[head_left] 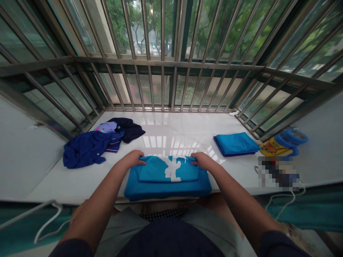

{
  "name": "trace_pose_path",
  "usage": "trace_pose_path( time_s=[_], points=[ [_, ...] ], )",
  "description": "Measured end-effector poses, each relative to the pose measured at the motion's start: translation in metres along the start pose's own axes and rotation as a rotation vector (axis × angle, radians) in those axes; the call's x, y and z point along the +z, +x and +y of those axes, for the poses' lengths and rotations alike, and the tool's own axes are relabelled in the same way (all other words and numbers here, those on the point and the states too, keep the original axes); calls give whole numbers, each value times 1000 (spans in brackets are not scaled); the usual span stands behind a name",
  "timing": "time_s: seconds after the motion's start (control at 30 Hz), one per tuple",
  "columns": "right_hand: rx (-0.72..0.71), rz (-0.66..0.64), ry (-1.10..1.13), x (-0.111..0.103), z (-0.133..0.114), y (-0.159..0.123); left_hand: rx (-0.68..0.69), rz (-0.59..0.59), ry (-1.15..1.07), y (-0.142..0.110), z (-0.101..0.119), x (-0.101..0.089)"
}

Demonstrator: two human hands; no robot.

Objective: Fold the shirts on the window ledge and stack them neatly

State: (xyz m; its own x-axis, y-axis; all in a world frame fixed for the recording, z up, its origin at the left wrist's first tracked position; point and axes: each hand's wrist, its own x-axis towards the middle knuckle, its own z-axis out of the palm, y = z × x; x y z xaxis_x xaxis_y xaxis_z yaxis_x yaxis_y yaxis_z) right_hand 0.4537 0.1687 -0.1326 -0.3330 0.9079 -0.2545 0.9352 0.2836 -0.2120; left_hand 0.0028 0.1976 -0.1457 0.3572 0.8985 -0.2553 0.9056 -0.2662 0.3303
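Note:
A bright blue garment (152, 173) with a white printed figure lies partly folded at the front edge of the white ledge. Its upper flap is doubled over, and a wider layer hangs just past the edge towards me. My left hand (134, 159) pinches the flap's far left corner. At the far right corner, my right hand (202, 161) grips the same cloth between thumb and fingers. Farther right lies a neat folded stack, blue cloth (237, 142) over purple cloth (235, 155).
Left on the ledge (171, 125) are a crumpled dark blue polo shirt (85, 148), a lavender piece (106, 126) and a navy garment (130, 130). A yellow-and-blue container (278, 144) stands right, beside a pixelated patch. Metal window bars (162, 85) rise behind. White hangers (50, 214) hang below.

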Motion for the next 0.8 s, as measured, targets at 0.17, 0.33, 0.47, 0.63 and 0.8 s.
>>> trace_pose_path(
  time_s=[0.17, 0.33, 0.47, 0.63, 0.8],
  points=[
    [60, 162, -21, -35, 7, 14, 35, 128, -4, 24, 7, -40],
    [29, 432, -33, -53, 12, -6, 60, 361, 64, 3, 19, -53],
    [-50, 457, -110, -12, 13, -50, 159, 400, 109, -45, 19, -5],
    [-83, 323, -126, 63, 15, -100, 205, 423, 54, -95, 3, 76],
    [-67, 372, -46, 68, 5, -113, 248, 485, 11, -103, 0, 84]
  ],
)
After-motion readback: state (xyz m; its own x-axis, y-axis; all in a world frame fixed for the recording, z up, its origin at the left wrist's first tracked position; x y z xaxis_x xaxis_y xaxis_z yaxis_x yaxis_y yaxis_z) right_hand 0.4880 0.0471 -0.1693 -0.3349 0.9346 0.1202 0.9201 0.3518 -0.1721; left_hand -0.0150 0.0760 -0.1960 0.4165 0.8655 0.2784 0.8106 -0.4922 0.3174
